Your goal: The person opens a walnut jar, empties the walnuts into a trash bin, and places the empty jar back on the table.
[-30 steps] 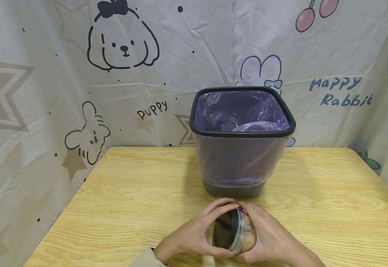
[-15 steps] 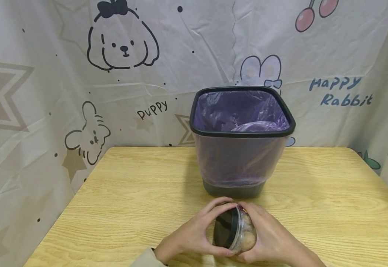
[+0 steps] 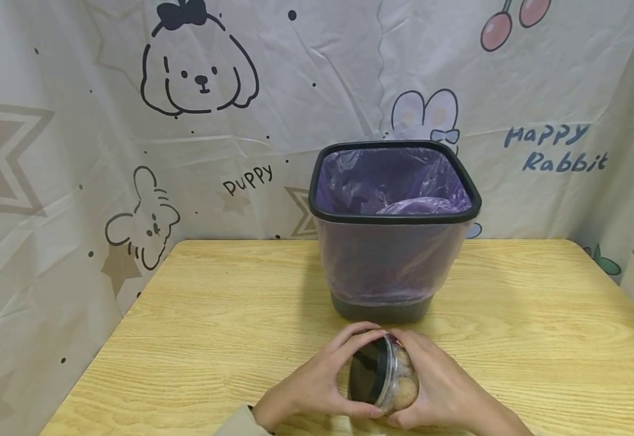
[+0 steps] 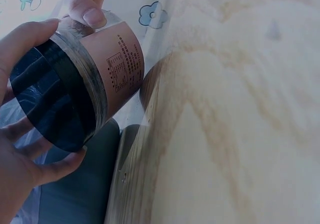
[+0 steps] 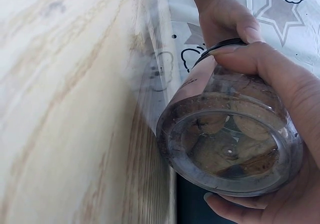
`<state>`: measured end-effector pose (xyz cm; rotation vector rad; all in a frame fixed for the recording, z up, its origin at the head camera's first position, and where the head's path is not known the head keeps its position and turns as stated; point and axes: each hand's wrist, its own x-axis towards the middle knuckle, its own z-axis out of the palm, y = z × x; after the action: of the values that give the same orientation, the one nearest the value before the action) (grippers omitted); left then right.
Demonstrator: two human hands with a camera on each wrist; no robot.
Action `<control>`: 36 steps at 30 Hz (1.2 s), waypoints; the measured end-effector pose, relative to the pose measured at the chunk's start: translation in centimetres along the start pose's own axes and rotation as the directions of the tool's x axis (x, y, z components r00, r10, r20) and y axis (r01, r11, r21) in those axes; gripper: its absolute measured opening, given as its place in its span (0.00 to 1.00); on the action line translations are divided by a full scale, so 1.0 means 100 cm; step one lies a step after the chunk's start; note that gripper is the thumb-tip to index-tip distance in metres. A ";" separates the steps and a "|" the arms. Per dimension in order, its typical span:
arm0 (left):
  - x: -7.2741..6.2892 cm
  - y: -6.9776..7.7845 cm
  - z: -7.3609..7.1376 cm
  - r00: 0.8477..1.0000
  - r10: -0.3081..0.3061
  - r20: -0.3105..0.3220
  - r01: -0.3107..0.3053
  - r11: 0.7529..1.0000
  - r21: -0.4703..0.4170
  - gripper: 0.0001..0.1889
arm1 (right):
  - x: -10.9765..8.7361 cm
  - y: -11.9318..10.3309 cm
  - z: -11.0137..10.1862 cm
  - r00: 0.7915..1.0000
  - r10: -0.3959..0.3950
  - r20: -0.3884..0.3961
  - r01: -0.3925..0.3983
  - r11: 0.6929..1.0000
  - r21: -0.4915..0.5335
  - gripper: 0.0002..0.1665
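A clear plastic jar (image 3: 404, 381) lies tipped on its side low in the head view, its black lid (image 3: 367, 372) facing left. Brown rounded pieces show through its wall and its base (image 5: 230, 144). A pinkish printed label (image 4: 116, 59) wraps the body. My left hand (image 3: 317, 381) grips round the lid end, thumb on the near side and fingers over the far side. With thumb and fingers curled round the body, my right hand (image 3: 442, 384) holds the other end. Both hands are close over the table, in front of the bin.
A dark-rimmed bin (image 3: 395, 219) lined with a purple plastic bag stands behind the hands on the wood-grain table (image 3: 229, 303). A cartoon-printed cloth (image 3: 273, 109) hangs behind and along the sides of the table.
The hands and jar keep nearly the same pose. The head view has shifted very slightly.
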<state>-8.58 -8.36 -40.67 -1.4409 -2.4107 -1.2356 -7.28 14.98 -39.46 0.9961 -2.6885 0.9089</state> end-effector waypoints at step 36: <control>0.001 0.003 -0.003 1.000 0.027 -0.009 -0.027 1.000 0.012 0.53 | 0.000 -0.003 0.006 1.000 0.023 -0.010 -0.022 0.997 0.068 0.60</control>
<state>-8.47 -8.46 -40.23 -1.4568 -2.3804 -1.2168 -7.04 14.44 -39.80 0.9722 -2.6817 1.0137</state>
